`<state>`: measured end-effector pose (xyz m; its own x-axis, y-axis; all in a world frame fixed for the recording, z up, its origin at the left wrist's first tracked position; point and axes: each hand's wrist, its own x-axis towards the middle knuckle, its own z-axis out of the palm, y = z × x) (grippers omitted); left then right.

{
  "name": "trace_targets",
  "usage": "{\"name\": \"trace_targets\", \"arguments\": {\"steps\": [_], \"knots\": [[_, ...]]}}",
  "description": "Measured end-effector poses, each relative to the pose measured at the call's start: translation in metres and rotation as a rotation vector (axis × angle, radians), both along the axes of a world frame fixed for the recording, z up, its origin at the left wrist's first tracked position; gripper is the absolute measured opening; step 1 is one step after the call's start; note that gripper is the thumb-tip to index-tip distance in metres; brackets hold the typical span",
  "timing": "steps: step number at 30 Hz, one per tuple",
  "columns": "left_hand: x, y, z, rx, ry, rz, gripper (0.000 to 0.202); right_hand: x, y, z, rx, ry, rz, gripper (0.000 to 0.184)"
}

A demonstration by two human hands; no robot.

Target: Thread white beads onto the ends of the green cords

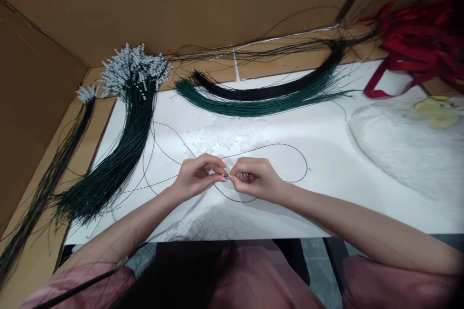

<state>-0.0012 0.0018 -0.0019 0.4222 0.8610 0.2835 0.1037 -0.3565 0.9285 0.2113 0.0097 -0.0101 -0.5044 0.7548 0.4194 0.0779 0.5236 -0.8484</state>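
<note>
Left hand (pixel 197 177) and right hand (pixel 259 179) pinch the beaded wire (pixel 242 175) inboard of the table's (pixel 326 203) front edge; likely light, springy, easily kinked: hold at beaded section.

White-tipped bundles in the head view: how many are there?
2: a large bundle, mostly on the left side of the white sheet, and a small bundle farther left, on the brown surface.

A short, straight row of white beads (pixel 242 175) sits in the right hand (pixel 259 180); thin dark wire (pixel 307 168) curves in wide loops.
</note>
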Motion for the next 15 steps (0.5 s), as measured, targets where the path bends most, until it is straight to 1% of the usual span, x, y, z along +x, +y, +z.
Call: {"name": "trace_targets", "arguments": {"steps": [10,15], "knots": [[0.0017,-0.0009,0.0008,0.006,0.005,0.025,0.025,0.0001,0.0004,0.0034,0.007,-0.007,0.0,0.012],[0.001,-0.0005,0.0006,0.016,-0.002,0.011,0.027,0.0003,0.0003,0.0027,-0.005,-0.014,0.013,0.012]]}}
